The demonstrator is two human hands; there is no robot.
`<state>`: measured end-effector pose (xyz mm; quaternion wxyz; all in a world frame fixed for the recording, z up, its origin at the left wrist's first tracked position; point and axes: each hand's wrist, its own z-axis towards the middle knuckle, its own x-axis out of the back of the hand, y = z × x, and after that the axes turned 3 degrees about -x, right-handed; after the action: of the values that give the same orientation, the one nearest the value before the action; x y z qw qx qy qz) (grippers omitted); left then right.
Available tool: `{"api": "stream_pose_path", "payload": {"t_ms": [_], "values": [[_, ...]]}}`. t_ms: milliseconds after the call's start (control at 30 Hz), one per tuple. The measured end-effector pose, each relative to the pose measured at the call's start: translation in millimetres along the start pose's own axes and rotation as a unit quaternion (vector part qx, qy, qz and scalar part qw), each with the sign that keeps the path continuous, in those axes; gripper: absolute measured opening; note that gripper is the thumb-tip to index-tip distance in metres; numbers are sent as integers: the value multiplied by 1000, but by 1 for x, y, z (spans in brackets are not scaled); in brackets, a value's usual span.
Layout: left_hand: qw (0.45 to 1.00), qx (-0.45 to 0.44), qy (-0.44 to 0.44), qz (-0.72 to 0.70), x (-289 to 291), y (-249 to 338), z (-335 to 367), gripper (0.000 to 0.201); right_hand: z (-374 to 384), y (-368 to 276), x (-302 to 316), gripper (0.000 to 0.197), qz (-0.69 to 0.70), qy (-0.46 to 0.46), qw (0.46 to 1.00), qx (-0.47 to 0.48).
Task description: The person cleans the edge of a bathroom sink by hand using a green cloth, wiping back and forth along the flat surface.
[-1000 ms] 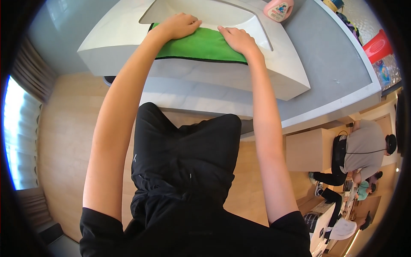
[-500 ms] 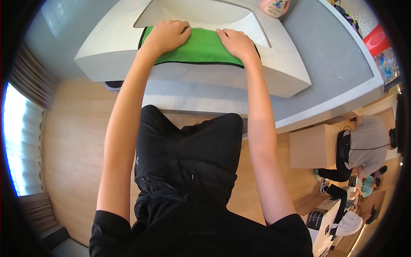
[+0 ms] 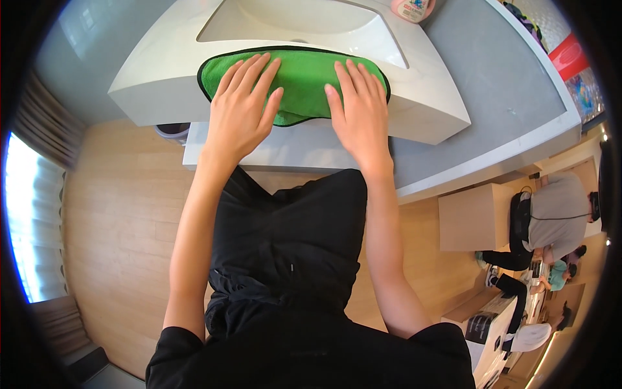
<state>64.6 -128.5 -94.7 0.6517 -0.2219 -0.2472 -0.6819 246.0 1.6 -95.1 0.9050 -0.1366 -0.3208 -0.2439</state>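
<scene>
Two large surfaces fill the far half of the view: a grey counter (image 3: 492,110) that runs from the middle to the right, and on it a white washbasin (image 3: 421,110) with a hollow bowl at the far side and a broad flat front rim. Below them, nearer, is the pale wooden floor (image 3: 123,227), and at the right edge sits another person in a grey top (image 3: 560,207), well apart from the basin.

On the near rim of the basin lies a green cloth (image 3: 301,81) with a dark edge — it is spread flat, and its far edge hangs a little into the bowl. Both hands rest on this cloth, palms down. The left hand (image 3: 241,110) is open, its fingers (image 3: 249,68) stretched and slightly apart, on the left part of the cloth; its heel reaches over the near edge of the rim. The right hand (image 3: 358,110) is also open and flat, fingers pointing far, on the right part of the cloth. The two hands lie side by side, not touching.

At the far edge, just beyond the basin, stands a pink container (image 3: 413,9) — only its lower part shows, so it is perhaps a bottle.
</scene>
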Motion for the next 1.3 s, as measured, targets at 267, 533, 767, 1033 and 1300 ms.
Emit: {"api": "stream_pose_path", "payload": {"t_ms": [267, 533, 767, 1033, 1300], "values": [[998, -35, 0, 46, 5, -4, 11, 32, -6, -11, 16, 50, 4, -39, 999, -32], [989, -11, -145, 24, -35, -45, 53, 45, 31, 16, -24, 56, -30, -35, 998, -41], [941, 97, -322, 16, -48, -57, 104, 48, 97, 45, -34, 60, -17, -343, 928, -144], [951, 169, -260, -15, -62, -73, 103, 48, 118, 66, -55, 57, -6, -331, 929, -165], [978, 92, -188, -1, -50, -65, 82, 40, 98, 58, -40, 39, 80, -243, 954, -157]]}}
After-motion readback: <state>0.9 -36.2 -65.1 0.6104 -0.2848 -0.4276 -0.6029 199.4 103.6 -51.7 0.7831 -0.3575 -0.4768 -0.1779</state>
